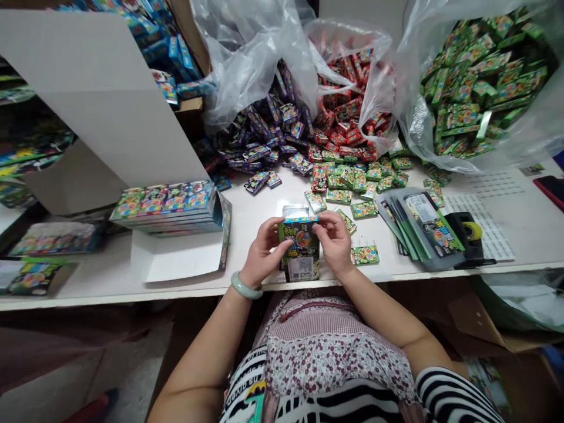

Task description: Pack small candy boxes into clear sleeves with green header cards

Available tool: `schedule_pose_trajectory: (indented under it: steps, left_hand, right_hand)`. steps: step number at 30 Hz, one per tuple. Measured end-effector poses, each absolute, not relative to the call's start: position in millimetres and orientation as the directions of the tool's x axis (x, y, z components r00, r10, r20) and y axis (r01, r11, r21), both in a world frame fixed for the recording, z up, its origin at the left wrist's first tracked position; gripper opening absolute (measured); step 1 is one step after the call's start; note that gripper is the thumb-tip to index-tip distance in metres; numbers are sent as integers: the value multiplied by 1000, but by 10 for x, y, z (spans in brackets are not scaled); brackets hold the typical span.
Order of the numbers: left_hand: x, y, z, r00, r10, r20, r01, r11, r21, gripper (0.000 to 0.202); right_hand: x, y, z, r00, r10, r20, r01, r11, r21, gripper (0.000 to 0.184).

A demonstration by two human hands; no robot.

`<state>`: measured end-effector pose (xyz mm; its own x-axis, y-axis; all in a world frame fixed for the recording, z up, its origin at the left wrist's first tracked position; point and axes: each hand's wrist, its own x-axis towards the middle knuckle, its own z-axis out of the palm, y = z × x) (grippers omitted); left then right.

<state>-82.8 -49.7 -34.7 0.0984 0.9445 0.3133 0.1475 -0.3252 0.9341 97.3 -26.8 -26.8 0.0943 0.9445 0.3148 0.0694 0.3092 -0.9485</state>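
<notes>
A dark, colourfully printed box (302, 249) stands upright at the table's front edge, its top flap raised and a thin blue strip showing along the top opening. My left hand (267, 251) grips its left side, thumb across the front. On the right side, my right hand (333, 242) pinches the upper corner with the thumb on the front face. Small green boxes (364, 209) lie just beyond and to the right of my right hand. One more green packet (365, 254) rests beside that hand. The inside of the dark box is hidden from me.
Plastic bags spill purple boxes (259, 138), red boxes (341, 117) and green boxes (467, 88) at the back. A display carton (176, 258) with stacked packs stands left. Flat printed sleeves (434, 232) and a black tape dispenser (469, 235) lie right.
</notes>
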Motion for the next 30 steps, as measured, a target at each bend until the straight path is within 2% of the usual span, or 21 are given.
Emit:
schedule_pose_trajectory:
  steps: [3, 6, 7, 10, 14, 18, 21, 23, 26, 30]
  left_hand:
    - [-827, -445, -274, 60, 935, 351, 181, -356, 917, 36]
    - [-785, -354, -167, -62, 900, 431, 243, -405, 882, 14]
    - [-765, -322, -136, -88, 890, 447, 251, -414, 875, 13]
    - [-714, -248, -94, -103, 883, 457, 240, -424, 873, 16]
    - [-697, -217, -133, -122, 867, 483, 206, -454, 867, 13]
    - [-701, -192, -161, -165, 846, 507, 197, -476, 857, 17]
    - [-716, -179, -133, -190, 862, 470, 137, -451, 882, 23]
    - [-739, -184, -92, -151, 871, 467, 132, -451, 883, 29]
    - [-775, -208, -6, -26, 866, 499, 181, -487, 855, 18]
    - [-763, -227, 117, -9, 887, 461, 180, -452, 873, 14]
  right_hand:
    - [1047, -200, -165, -45, 931, 362, 141, 365, -920, 14]
    - [1143, -77, -71, -174, 942, 288, 178, 317, -932, 18]
    - [1177, -37, -49, -211, 943, 258, 187, 298, -936, 18]
    - [1281, 43, -13, -303, 923, 239, 209, 309, -928, 19]
    - [1371, 101, -5, -375, 863, 338, 226, 439, -869, 20]
    - [1377, 214, 0, -431, 857, 281, 166, 382, -909, 12]
    - [1381, 253, 48, -468, 841, 273, 133, 372, -919, 19]
    - [1395, 227, 106, -507, 796, 331, 138, 454, -880, 14]
    - [1396, 145, 196, -531, 739, 415, 123, 552, -825, 15]
    - [1321, 67, 286, -482, 796, 367, 188, 502, -844, 14]
